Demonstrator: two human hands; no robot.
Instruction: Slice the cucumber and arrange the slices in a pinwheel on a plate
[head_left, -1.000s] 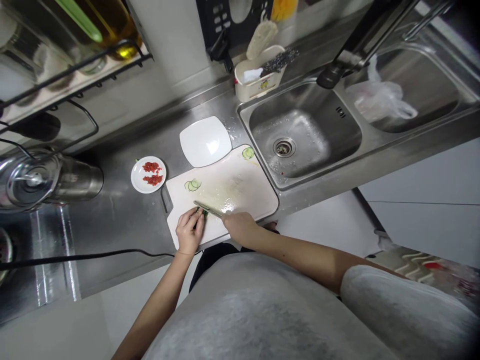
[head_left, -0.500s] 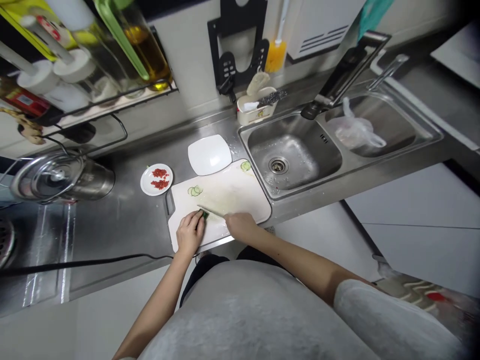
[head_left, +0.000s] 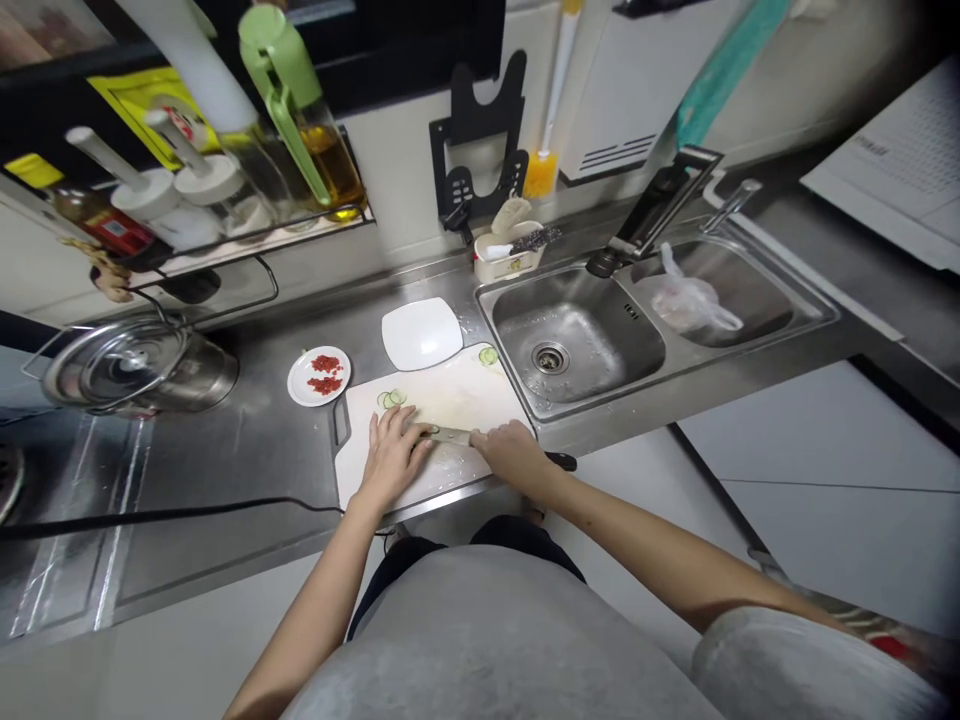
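My right hand (head_left: pixel 514 455) is closed around a knife, its black handle end (head_left: pixel 561 461) sticking out past the wrist side. The blade (head_left: pixel 454 436) points left, low over the white cutting board (head_left: pixel 480 395). My left hand (head_left: pixel 394 452) is over the board's left part with its fingers stretched and spread. Its fingertips are at the blade's tip, by a small green cucumber slice (head_left: pixel 431 430); whether they touch it I cannot tell. Thin cucumber slices (head_left: pixel 391 398) lie just beyond my left fingers, and more slices (head_left: pixel 488 356) are at the far right corner.
Behind the board are an off-white square plate (head_left: pixel 422 334) and a small plate (head_left: pixel 298 385) of chopped red pieces. A steel sink (head_left: pixel 592 345) is on the right, a plastic bag (head_left: pixel 690 300) in its second basin. A steel pot (head_left: pixel 202 370) stands left; a black cord (head_left: pixel 187 515) crosses the counter.
My left fingers have spread from their closed hold on the dark green cucumber piece. The knife tip has moved right and toward me, beside the left fingertips. The camera view has shifted.
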